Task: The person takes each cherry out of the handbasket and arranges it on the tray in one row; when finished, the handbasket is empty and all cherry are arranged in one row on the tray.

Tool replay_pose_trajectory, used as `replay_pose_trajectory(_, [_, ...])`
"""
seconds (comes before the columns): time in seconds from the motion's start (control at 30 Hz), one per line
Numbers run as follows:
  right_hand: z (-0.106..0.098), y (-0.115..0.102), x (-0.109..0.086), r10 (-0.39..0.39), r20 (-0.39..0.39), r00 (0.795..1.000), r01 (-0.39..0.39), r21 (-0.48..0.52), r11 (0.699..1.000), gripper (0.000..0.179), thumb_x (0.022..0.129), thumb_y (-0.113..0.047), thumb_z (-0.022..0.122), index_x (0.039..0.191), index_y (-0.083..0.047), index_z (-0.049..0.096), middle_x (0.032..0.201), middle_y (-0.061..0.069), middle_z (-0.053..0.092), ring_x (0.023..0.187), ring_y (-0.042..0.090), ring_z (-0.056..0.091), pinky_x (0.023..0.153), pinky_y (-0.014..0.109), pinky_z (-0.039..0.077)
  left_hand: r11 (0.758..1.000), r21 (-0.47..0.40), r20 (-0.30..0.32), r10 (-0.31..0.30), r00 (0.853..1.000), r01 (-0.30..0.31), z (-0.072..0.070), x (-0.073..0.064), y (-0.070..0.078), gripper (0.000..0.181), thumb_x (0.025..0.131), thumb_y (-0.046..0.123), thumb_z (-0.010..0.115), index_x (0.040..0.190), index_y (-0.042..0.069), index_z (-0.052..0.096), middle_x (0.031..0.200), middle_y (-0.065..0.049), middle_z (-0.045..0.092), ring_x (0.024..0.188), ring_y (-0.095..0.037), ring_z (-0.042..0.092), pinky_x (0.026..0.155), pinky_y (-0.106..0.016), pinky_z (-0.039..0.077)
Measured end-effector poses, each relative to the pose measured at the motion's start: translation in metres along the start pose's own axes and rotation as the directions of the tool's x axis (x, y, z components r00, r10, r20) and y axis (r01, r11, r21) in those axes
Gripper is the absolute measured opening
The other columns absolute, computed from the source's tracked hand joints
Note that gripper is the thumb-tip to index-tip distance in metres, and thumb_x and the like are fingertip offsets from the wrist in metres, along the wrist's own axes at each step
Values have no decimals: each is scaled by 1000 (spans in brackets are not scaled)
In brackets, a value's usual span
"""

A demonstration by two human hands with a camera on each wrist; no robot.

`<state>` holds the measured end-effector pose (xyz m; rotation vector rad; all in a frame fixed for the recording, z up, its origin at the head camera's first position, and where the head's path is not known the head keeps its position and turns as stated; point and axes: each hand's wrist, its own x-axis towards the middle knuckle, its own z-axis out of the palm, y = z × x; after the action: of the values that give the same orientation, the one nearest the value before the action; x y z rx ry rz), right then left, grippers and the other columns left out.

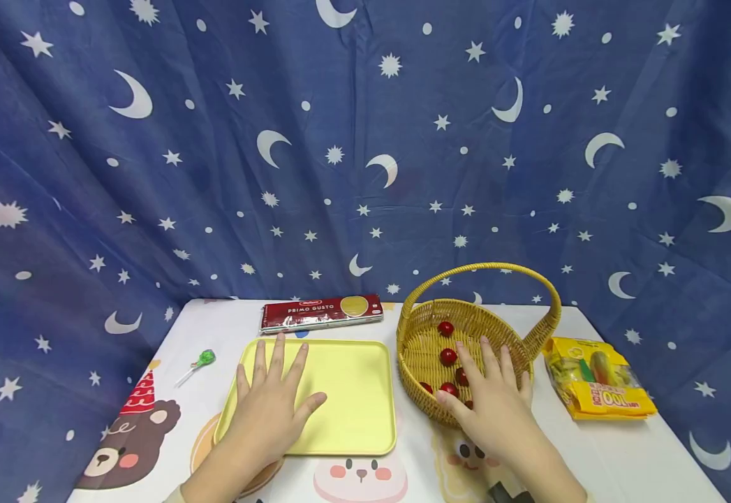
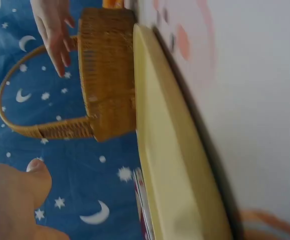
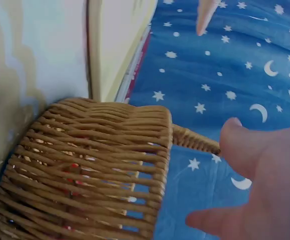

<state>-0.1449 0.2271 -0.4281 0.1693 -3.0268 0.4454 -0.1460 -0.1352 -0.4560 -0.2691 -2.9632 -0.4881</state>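
Observation:
My left hand (image 1: 271, 412) hovers with spread fingers over a yellow tray (image 1: 359, 398), and nothing is in its grasp. Spread likewise, my right hand (image 1: 496, 404) is above the near side of a woven wicker basket (image 1: 424, 391) with a tall arched handle. Inside the basket lie several small round dark red fruits, one of them a red fruit (image 1: 445, 328) near the far wall; the hand hides part of the inside. In the left wrist view, the right hand (image 2: 54, 32) shows above the basket rim, apart from it.
Behind the tray lies a dark red pack (image 1: 321, 313) labelled Primo Gusto. A green-wrapped lollipop (image 1: 204, 358) is at the left. Right of the basket sits a yellow packet (image 1: 597, 381). A blue star-and-moon curtain (image 1: 352, 126) stands behind the patterned tablecloth (image 1: 170, 426).

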Motion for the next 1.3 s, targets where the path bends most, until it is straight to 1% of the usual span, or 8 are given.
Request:
replay_pose_trajectory(0.17, [-11, 10, -5, 11, -40, 999, -6, 118, 993, 91, 96, -58, 74, 170, -23, 34, 176, 29, 21, 157, 63, 19, 108, 94, 18, 986, -159, 67, 60, 996, -49, -6, 3, 17, 76, 106, 54, 61, 170, 21, 36, 180, -20, 17, 165, -52, 10, 124, -80, 21])
replay_pose_trajectory(0.27, [-17, 22, -8, 1, -98, 995, 15, 162, 987, 86, 96, -47, 80, 167, -23, 40, 172, 30, 29, 152, 64, 29, 106, 93, 26, 958, -267, 28, 112, 993, -101, -7, 7, 30, 69, 103, 42, 71, 165, 21, 46, 177, -17, 30, 164, -50, 21, 125, -73, 29])
replay_pose_trajectory(0.57, [-30, 72, -6, 191, -190, 963, -137, 267, 954, 68, 97, -34, 81, 156, -12, 56, 149, 32, 51, 128, 54, 54, 95, 70, 50, 817, -463, -94, 340, 936, -344, -1, 33, 76, 43, 97, 12, 77, 140, 21, 73, 152, -8, 64, 145, -31, 60, 119, -52, 49])
replay_pose_trajectory(0.83, [-28, 102, 5, 308, -64, 949, -254, 424, 869, 61, 101, -27, 77, 155, -10, 57, 152, 33, 53, 135, 56, 58, 102, 63, 56, 742, -608, 38, 382, 923, -282, 11, 69, 122, 43, 97, 12, 80, 138, 23, 74, 139, 5, 73, 131, -16, 67, 112, -38, 55])
replay_pose_trajectory(0.93, [-22, 109, 11, 341, -2, 940, -296, 493, 818, 61, 102, -27, 76, 157, -11, 56, 154, 32, 54, 136, 52, 60, 93, 38, 63, 723, -637, 75, 403, 912, -267, 22, 82, 135, 43, 95, 11, 82, 135, 25, 76, 135, 8, 75, 125, -11, 69, 105, -31, 57])
replay_pose_trajectory(1.07, [-14, 117, 18, 364, 96, 926, -337, 643, 688, 61, 104, -22, 73, 159, -8, 51, 155, 30, 52, 118, 22, 69, 84, 16, 58, 717, -640, 96, 430, 898, -276, 37, 100, 149, 39, 94, 9, 82, 130, 23, 79, 126, 5, 79, 119, -7, 71, 101, -25, 57])
replay_pose_trajectory(1.17, [-8, 122, 21, 360, 164, 918, -353, 750, 558, 57, 105, -15, 70, 159, -7, 52, 156, 28, 46, 104, 1, 64, 85, 19, 61, 728, -631, 131, 439, 889, -267, 46, 114, 158, 37, 94, 9, 82, 129, 21, 80, 120, 3, 81, 115, -7, 72, 96, -21, 56])
replay_pose_trajectory(1.3, [-4, 128, 23, 338, 248, 908, -385, 813, 436, 45, 106, -12, 66, 151, -20, 62, 165, 27, 36, 101, -2, 65, 85, 24, 62, 738, -641, 208, 434, 877, -213, 57, 132, 170, 35, 94, 9, 82, 128, 19, 80, 118, 1, 82, 108, -5, 73, 91, -17, 55])
